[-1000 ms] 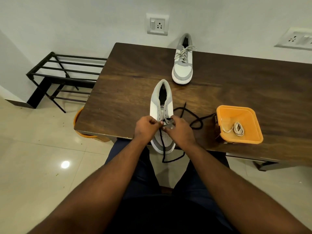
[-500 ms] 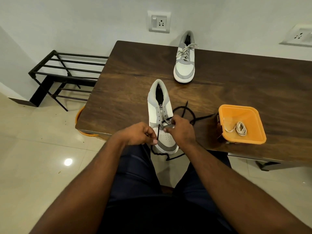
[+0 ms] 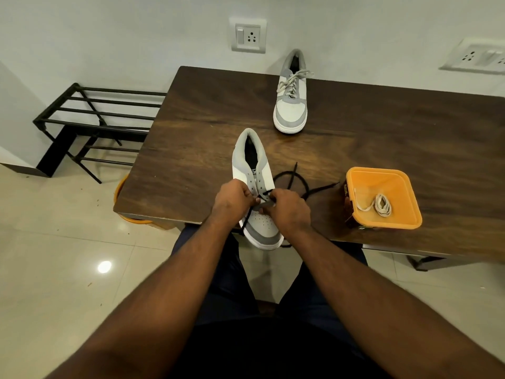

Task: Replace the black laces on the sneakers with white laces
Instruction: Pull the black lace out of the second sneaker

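near sneaker (image 3: 252, 176) at table (image 3: 191, 138) front edge | far sneaker (image 3: 291, 102) behind | tub (image 3: 382, 198) right

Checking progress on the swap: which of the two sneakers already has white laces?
The far sneaker by the wall, laced and tied in white. The near sneaker at the table edge has a black lace, both hands working at its eyelets.

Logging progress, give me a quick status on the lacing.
Left hand and right hand both pinch the black lace on the near sneaker. White lace waits in orange tub. Nothing blocking.
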`<state>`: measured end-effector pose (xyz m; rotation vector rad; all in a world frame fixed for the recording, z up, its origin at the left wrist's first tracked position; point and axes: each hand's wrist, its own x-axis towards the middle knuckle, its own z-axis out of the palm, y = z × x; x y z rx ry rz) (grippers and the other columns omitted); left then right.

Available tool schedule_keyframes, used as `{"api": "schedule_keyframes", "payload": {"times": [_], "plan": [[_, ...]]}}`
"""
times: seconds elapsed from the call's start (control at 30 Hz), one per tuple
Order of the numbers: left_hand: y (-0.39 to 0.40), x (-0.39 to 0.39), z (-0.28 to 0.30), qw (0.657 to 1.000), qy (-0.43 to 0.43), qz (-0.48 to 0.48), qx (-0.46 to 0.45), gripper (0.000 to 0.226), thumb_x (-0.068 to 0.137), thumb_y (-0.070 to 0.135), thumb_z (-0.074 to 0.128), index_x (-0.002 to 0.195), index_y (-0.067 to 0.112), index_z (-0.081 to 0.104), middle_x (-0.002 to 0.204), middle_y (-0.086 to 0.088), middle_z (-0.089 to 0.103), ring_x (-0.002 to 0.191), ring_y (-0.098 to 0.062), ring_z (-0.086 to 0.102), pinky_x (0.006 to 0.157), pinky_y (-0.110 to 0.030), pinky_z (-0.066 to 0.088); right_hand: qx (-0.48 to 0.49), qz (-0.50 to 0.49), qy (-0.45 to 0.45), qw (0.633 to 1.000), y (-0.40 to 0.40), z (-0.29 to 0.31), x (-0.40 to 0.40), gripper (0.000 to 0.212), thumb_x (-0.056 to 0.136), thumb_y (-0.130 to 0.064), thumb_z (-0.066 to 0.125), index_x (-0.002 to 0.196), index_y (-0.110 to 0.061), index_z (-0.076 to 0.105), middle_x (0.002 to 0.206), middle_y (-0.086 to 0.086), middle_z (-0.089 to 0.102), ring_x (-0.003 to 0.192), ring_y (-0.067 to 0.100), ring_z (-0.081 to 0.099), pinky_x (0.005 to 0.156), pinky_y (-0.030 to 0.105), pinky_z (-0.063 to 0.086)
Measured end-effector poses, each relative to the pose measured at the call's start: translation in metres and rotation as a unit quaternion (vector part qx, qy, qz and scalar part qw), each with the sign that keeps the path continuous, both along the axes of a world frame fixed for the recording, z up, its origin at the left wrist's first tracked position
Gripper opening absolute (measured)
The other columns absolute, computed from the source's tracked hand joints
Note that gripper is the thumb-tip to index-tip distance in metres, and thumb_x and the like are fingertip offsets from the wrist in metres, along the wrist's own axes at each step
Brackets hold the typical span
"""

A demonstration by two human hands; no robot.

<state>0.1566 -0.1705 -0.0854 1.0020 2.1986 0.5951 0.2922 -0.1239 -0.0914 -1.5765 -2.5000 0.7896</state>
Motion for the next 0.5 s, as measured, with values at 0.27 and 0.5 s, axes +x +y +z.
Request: {"api": "schedule_keyframes", "payload": {"times": [0.27,0.5], "plan": [[-0.004,-0.008,-0.003,0.999,-0.037,-0.028,-0.004,0.022,0.080,0.014,0.078,0.063,0.006,0.068,0.065,-0.002,0.066,0.057,-0.008,0.058,0.055,-0.021,0.047,0.007,-0.007,-0.013,1.000,0.001,-0.004,-0.002,0.025,0.082,-0.043,0.070,0.091,-0.020,0.064,0.094,0.002,0.068,0.086,0.026,0.065,0.070,0.036,0.054],[-0.016,-0.020,0.029,0.978,-0.170,-0.117,-0.041,0.012,0.077,0.012,0.080,0.070,0.006,0.072,0.056,0.001,0.061,0.050,-0.005,0.048,0.049,-0.018,0.041,-0.011,-0.017,0.000,1.000,0.007,-0.002,-0.005,0.030,0.083,-0.043,0.070,0.093,-0.015,0.068,0.094,0.004,0.068,0.087,0.025,0.065,0.072,0.035,0.053]]}}
